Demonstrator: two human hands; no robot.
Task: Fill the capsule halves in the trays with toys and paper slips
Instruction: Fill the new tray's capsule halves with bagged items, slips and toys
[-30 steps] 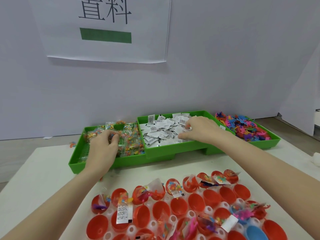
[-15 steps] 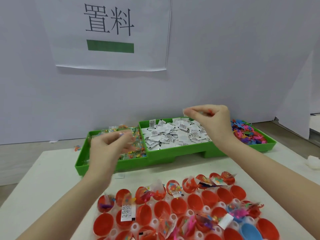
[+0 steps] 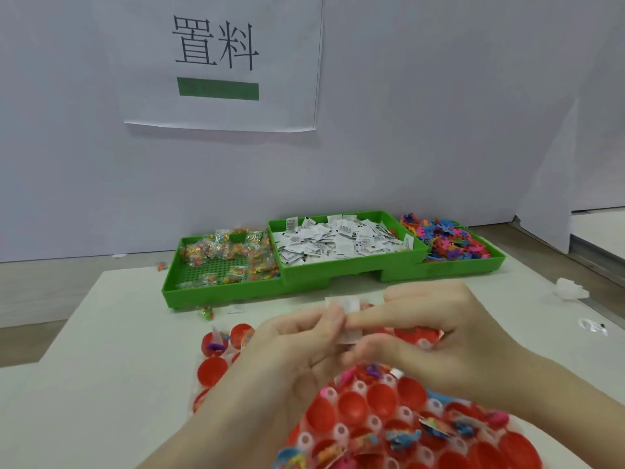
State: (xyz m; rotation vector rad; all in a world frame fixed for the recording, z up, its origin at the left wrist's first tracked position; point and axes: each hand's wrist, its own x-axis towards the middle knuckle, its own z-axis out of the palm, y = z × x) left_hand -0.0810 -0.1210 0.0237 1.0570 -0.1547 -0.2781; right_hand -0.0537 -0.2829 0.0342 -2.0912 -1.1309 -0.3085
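Both hands pinch one paper slip (image 3: pixel 348 319) | left hand (image 3: pixel 297 346), right hand (image 3: pixel 436 336) | slip's long axis upright | above capsule halves (image 3: pixel 382 401)

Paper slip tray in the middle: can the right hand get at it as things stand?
Probably yes, once freed. The right hand pinches a slip together with the left hand; nothing stands between them and the open-topped paper slip tray.

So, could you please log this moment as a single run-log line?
left hand: pinching paper slip | right hand: pinching same slip | position: over red capsule halves | slip: not yet placed
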